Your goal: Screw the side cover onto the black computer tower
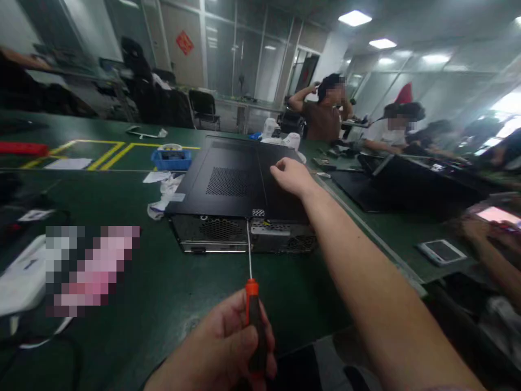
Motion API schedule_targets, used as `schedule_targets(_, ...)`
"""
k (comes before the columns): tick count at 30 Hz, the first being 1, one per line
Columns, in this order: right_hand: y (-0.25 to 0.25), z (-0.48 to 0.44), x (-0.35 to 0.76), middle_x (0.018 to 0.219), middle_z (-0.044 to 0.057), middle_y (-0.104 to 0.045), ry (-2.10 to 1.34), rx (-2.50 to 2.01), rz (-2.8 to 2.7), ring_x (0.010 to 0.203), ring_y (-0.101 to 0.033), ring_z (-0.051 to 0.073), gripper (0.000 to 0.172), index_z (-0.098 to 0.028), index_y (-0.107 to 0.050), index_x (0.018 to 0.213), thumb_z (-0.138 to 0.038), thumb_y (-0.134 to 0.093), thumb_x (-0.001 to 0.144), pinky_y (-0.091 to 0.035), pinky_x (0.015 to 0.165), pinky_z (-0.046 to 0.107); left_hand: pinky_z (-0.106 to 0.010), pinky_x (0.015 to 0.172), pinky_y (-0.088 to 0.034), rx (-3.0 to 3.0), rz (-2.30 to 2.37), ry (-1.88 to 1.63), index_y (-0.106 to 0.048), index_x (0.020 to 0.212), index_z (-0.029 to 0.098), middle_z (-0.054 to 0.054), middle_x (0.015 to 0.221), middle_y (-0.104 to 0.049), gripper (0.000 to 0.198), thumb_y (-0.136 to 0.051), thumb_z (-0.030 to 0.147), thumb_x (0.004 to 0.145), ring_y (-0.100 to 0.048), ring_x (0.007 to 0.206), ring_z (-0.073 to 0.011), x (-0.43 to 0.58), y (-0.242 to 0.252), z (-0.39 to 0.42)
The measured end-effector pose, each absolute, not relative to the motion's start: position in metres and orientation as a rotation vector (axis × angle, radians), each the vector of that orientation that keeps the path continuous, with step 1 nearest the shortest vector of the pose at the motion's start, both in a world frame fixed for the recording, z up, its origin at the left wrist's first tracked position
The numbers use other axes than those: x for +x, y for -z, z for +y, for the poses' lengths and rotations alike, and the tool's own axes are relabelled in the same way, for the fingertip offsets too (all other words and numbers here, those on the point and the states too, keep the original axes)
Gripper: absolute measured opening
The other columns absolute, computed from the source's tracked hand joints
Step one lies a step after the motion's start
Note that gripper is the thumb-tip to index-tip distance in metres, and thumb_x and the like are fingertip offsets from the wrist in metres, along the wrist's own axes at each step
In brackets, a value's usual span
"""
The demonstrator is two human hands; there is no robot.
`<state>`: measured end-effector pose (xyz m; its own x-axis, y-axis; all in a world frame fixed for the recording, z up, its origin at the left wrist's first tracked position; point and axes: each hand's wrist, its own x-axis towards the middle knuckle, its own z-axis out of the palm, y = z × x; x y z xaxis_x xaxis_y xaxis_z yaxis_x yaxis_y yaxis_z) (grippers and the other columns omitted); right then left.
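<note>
A black desktop computer case (232,179) lies flat on the green table (163,293), its grey back panel facing me. My left hand (220,347) is closed around the orange-and-black handle of a screwdriver (254,320). The thin shaft runs up to the top edge of the back panel, near the middle. My right hand (291,176) rests on the case's top cover near its right side, fingers curled down onto it, with the arm stretched across from the lower right.
A blue tray (171,158) and white wipes (163,195) lie left of the case. More black cases (407,184) and a tablet (442,251) sit on the right. A co-worker's hand (488,233) and seated people are at the far right. Yellow tape lines (109,155) mark the table.
</note>
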<state>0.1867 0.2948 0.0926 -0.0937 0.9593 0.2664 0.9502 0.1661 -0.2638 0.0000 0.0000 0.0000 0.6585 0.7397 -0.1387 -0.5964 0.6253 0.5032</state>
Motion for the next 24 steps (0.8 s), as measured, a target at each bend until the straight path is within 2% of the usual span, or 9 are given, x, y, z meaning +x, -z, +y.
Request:
schedule_targets(7,-0.094,0.293,0.184,0.127,0.015,-0.073,-0.037,-1.821,-2.063,0.121,-0.068,0.031,0.034,-0.018,-0.072,0.115,-0.042,-0.055,0.1,-0.051,0.106,0.043,-0.016,0.056,-0.051,0.446,0.357,-0.782,-0.059,0.104,0.02,0.0,0.089,-0.072,0.041,-0.087,0.044,0.084,-0.072,0.071,-0.0113,0.0,0.003,-0.001)
schedule_targets(12,-0.094,0.293,0.185,0.125,0.015,-0.074,-0.045,-1.813,-2.058,0.12,-0.068,0.032,0.034,-0.018,-0.073,0.115,-0.043,-0.055,0.099,-0.051,0.106,0.044,-0.021,0.066,-0.056,0.417,0.335,-0.775,-0.068,0.117,0.017,-0.003,0.094,-0.073,0.037,-0.081,0.041,0.091,-0.074,0.079,-0.0133,-0.002,-0.001,-0.001)
schedule_targets(18,-0.094,0.293,0.185,0.125,0.015,-0.074,-0.055,-1.818,-2.051,0.12,-0.068,0.031,0.034,-0.018,-0.073,0.114,-0.043,-0.056,0.099,-0.051,0.105,0.043,-0.026,0.078,-0.059,0.381,0.31,-0.747,-0.072,0.119,0.016,-0.008,0.104,-0.076,0.03,-0.079,0.03,0.093,-0.077,0.092,-0.0174,-0.003,-0.007,-0.001)
schedule_targets(21,-0.094,0.293,0.185,0.124,0.015,-0.074,-0.057,-1.815,-2.053,0.119,-0.068,0.031,0.033,-0.018,-0.073,0.113,-0.043,-0.056,0.099,-0.051,0.105,0.044,-0.024,0.075,-0.058,0.394,0.306,-0.743,-0.07,0.114,0.017,-0.007,0.101,-0.077,0.029,-0.081,0.033,0.092,-0.078,0.088,-0.0166,-0.002,-0.004,0.0)
schedule_targets(24,-0.095,0.292,0.185,0.123,0.015,-0.074,-0.057,-1.817,-2.05,0.118,-0.069,0.031,0.033,-0.018,-0.072,0.113,-0.043,-0.055,0.099,-0.052,0.105,0.044,-0.019,0.064,-0.053,0.412,0.301,-0.748,-0.064,0.108,0.019,-0.005,0.096,-0.077,0.034,-0.084,0.037,0.088,-0.077,0.079,-0.0149,-0.001,0.003,0.0)
